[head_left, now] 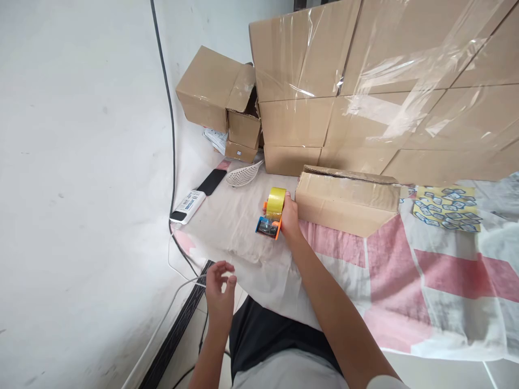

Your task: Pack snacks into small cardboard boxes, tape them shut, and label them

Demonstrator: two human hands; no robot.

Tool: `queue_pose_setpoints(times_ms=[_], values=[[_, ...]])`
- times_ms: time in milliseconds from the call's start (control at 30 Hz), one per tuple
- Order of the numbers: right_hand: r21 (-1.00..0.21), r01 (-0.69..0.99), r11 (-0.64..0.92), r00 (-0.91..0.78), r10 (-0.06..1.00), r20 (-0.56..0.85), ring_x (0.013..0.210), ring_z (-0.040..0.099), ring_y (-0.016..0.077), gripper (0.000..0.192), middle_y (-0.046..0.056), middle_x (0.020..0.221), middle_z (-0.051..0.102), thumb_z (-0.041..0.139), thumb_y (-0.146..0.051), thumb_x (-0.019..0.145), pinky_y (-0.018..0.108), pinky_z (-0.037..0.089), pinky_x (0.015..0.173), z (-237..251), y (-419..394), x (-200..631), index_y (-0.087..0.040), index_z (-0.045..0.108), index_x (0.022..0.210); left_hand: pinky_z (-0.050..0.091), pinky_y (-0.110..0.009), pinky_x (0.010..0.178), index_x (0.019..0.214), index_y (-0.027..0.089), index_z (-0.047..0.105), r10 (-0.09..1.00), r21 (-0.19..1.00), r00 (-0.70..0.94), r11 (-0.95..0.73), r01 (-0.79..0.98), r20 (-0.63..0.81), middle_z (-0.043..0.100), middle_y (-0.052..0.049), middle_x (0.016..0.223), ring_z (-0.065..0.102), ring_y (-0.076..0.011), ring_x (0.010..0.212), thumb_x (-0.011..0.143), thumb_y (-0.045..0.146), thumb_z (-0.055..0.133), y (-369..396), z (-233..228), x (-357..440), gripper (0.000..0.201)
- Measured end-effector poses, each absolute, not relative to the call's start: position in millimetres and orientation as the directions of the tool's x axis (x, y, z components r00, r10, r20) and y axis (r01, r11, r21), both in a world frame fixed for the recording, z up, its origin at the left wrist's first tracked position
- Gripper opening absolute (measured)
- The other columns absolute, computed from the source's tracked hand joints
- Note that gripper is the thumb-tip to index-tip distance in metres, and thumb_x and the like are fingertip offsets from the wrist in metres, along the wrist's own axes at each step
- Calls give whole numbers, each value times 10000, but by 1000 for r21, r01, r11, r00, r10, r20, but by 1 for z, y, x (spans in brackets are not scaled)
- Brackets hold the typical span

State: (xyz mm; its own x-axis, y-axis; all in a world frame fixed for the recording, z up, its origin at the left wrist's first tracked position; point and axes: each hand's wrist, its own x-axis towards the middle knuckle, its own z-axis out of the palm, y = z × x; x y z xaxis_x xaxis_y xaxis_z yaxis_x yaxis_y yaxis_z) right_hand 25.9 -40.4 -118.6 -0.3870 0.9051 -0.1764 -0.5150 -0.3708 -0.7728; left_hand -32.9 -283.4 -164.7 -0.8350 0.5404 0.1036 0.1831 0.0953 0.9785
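My right hand [290, 219] is wrapped round a tape dispenser [279, 227] with orange and blue parts. A wide roll of yellow tape [276, 202] sits in it. The dispenser is over the cloth-covered surface, just left of a long cardboard box [344, 197]. Nearer to me, by the surface's front left edge, is my left hand [221, 286]. Its fingers are loosely bent with the thumb apart, and nothing shows between them. A white cable [174, 296] runs behind that hand.
Large taped cartons [300, 121] form a wall at the back. Smaller boxes [217, 86] are stacked left of them. A white perforated scoop [243, 175] and a black-and-white device [190, 207] lie at the left. A yellow patterned sheet [446, 208] lies right. A black cord [170, 119] hangs along the wall.
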Motion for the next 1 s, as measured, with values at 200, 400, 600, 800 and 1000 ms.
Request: queue_pose_setpoints(times_ms=[200, 400, 600, 800, 1000], values=[[-786, -505, -358, -412, 900, -146, 567, 713, 203, 501, 70, 611, 694, 436, -567, 1003, 285, 585, 511, -116, -42, 27, -169, 623, 766, 477, -410, 1015, 1279, 217, 570, 825, 969, -558, 59, 240, 88, 709, -154, 1279, 637, -285, 1246, 831, 525, 726, -232, -121, -43, 566], [-734, -537, -415, -397, 892, -214, 559, 709, 219, 524, 62, 571, 672, 462, -626, 981, 305, 581, 502, -108, -43, 30, -168, 625, 783, 501, -287, 687, 833, 190, 686, 872, 970, -489, 112, 216, 8, 690, -13, 614, 662, -172, 634, 865, 492, 675, -204, -116, -38, 304], [-680, -534, -502, -427, 855, -295, 531, 698, 221, 495, 55, 569, 678, 441, -600, 998, 313, 564, 484, -108, -44, 29, -179, 624, 813, 447, -259, 601, 776, 192, 732, 853, 966, -520, 85, 243, 55, 604, 21, 526, 558, -134, 528, 870, 457, 669, -199, -121, -35, 288], [-612, -476, -632, -486, 769, -415, 512, 681, 223, 427, 38, 536, 661, 343, -450, 1023, 324, 550, 482, -111, -43, 27, -214, 595, 771, 426, -253, 629, 627, 198, 628, 827, 948, -540, 26, 318, 159, 586, 13, 566, 540, -131, 581, 896, 449, 640, -189, -122, -31, 367], [-610, -467, -641, -474, 763, -439, 490, 659, 226, 367, 15, 511, 638, 358, -412, 1000, 333, 539, 474, -111, -40, 25, -233, 588, 776, 401, -249, 600, 606, 209, 596, 783, 919, -570, -6, 393, 249, 556, 17, 556, 503, -129, 556, 898, 423, 620, -187, -129, -27, 363]])
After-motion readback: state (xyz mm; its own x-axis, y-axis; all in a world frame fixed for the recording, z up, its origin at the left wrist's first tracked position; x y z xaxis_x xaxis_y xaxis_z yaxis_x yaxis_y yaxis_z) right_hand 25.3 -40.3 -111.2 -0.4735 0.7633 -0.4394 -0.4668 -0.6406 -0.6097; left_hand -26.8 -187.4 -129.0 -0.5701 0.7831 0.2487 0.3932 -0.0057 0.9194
